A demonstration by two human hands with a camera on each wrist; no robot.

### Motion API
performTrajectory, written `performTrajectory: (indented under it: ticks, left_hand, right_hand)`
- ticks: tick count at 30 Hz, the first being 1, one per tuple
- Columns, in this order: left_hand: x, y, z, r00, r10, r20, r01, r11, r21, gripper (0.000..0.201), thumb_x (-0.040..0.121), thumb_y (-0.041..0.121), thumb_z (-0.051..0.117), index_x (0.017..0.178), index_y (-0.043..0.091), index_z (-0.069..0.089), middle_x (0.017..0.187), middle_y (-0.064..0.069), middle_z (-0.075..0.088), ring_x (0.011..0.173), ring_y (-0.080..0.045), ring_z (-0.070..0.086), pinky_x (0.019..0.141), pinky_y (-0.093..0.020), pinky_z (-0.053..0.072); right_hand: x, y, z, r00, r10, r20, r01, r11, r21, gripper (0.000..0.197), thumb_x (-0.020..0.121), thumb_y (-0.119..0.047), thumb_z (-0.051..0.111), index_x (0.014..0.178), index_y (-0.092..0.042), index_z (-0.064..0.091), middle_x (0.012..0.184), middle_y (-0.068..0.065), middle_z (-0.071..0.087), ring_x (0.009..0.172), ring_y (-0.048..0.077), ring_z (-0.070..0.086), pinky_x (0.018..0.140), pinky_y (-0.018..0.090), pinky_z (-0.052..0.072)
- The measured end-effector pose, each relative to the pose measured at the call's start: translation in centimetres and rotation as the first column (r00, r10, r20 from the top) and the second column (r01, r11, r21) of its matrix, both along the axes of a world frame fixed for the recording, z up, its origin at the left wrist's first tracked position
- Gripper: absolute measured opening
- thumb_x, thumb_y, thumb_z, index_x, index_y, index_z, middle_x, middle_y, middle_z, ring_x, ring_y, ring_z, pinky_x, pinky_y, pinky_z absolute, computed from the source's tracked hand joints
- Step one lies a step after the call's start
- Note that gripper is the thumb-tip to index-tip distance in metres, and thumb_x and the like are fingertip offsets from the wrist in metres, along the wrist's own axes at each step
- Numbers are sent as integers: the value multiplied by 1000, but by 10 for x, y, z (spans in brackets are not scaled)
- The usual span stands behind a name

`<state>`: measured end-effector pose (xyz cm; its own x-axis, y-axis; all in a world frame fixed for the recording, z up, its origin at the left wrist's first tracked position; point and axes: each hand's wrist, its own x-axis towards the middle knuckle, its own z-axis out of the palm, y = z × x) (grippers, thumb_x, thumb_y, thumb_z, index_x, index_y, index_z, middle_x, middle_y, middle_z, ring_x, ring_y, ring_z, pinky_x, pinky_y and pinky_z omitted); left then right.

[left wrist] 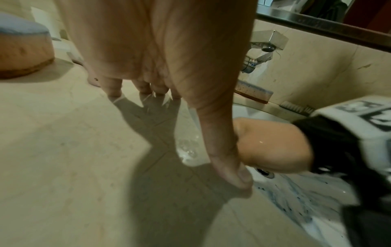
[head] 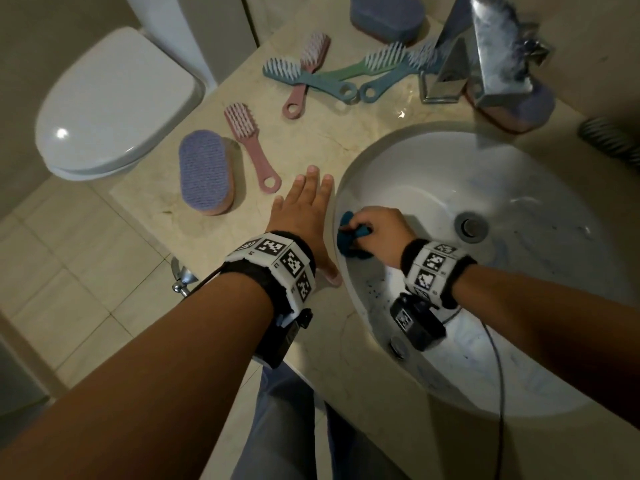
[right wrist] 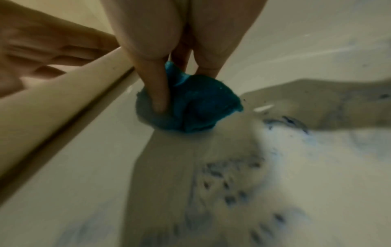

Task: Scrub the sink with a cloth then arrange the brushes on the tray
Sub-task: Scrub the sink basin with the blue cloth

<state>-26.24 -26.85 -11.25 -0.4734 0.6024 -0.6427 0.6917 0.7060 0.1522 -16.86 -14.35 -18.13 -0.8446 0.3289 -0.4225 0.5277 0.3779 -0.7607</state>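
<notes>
My right hand (head: 372, 228) grips a crumpled teal cloth (head: 349, 233) and presses it against the left inner wall of the white sink (head: 433, 188); the right wrist view shows the cloth (right wrist: 196, 107) bunched under my fingers (right wrist: 157, 93). Bluish smears and specks mark the basin (right wrist: 232, 183). My left hand (head: 304, 209) lies flat, fingers straight, on the beige counter (head: 329, 140) by the sink's left rim. Several handled brushes in pink (head: 251, 143), blue (head: 304, 77) and green (head: 363, 65) lie on the counter behind it. No tray shows.
Purple-topped scrub blocks sit on the counter at left (head: 206, 171), back (head: 386, 15) and under the chrome tap (head: 491, 50). The drain (head: 471, 226) is at the basin's middle. A closed toilet (head: 114, 98) stands left of the counter.
</notes>
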Motion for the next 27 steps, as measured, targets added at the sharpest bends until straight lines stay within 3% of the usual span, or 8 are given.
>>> performTrajectory:
  ticks: [3, 5, 7, 12, 18, 20, 24, 27]
  left_hand:
    - [0, 0, -2, 1000, 4, 1, -4, 1000, 11, 150, 49, 53, 85, 146, 16, -24, 154, -4, -29, 145, -22, -19, 120, -45, 4]
    - [0, 0, -2, 1000, 3, 1, -3, 1000, 9, 150, 49, 54, 85, 146, 17, -24, 154, -4, -29, 145, -22, -19, 120, -45, 4]
    - [0, 0, -2, 1000, 1, -2, -1, 1000, 7, 150, 49, 54, 85, 146, 16, -24, 154, -4, -29, 145, -23, -19, 120, -46, 4]
    - [-2, 0, -4, 1000, -13, -10, 13, 1000, -5, 151, 49, 55, 85, 145, 15, -25, 153, -6, -30, 144, -24, -20, 120, -46, 5]
    - [-1, -1, -5, 1000, -24, -17, 24, 1000, -3, 152, 48, 58, 83, 145, 15, -25, 153, -5, -30, 144, -24, -20, 120, -45, 5]
    - [-1, 0, -5, 1000, -24, -8, 24, 1000, -4, 151, 49, 57, 83, 145, 15, -25, 153, -5, -30, 144, -23, -20, 120, -45, 5]
    - [-6, 1, -2, 1000, -19, -5, 19, 1000, -4, 151, 49, 56, 84, 145, 15, -25, 153, -5, -30, 144, -24, -20, 120, -46, 5]
    - [-7, 0, -2, 1000, -10, -8, 10, 1000, 5, 151, 48, 55, 85, 145, 16, -24, 154, -5, -29, 145, -23, -20, 120, -45, 5]
  right_hand:
    - [39, -1, 11, 942, 319, 102, -319, 947, -21, 19, 77, -5, 71, 85, -22, 69, 82, -11, 57, 76, 3, 55, 72, 9, 41]
    - [61, -2, 15, 873, 462, 159, -464, 886, -25, 19, 77, -11, 71, 94, -20, 72, 81, -13, 55, 75, -1, 51, 67, 5, 39]
    - [53, 1, 10, 907, 397, 137, -398, 917, -22, 24, 78, -10, 70, 102, -16, 71, 83, -11, 56, 74, 2, 52, 65, 10, 40]
    - [-3, 10, -1, 999, 5, 32, -5, 1000, -10, 37, 76, -2, 69, 108, -19, 62, 90, 3, 59, 86, 23, 60, 74, 28, 49]
    - [60, -2, 10, 939, 295, 174, -267, 949, -166, 30, 72, -12, 77, 99, -23, 69, 86, 4, 68, 77, 18, 62, 71, 29, 53]
    - [53, -1, 5, 951, 278, 137, -260, 956, -136, 29, 75, -9, 74, 99, -25, 69, 92, 2, 67, 82, 17, 61, 72, 28, 50]
    - [10, 2, -2, 999, 39, 36, -39, 999, 5, 28, 76, -3, 72, 104, -6, 66, 106, 9, 60, 99, 22, 57, 85, 26, 44]
    - [37, 4, 7, 930, 349, 118, -349, 937, -22, 29, 77, -11, 72, 105, -13, 67, 101, -2, 57, 94, 15, 56, 77, 15, 42]
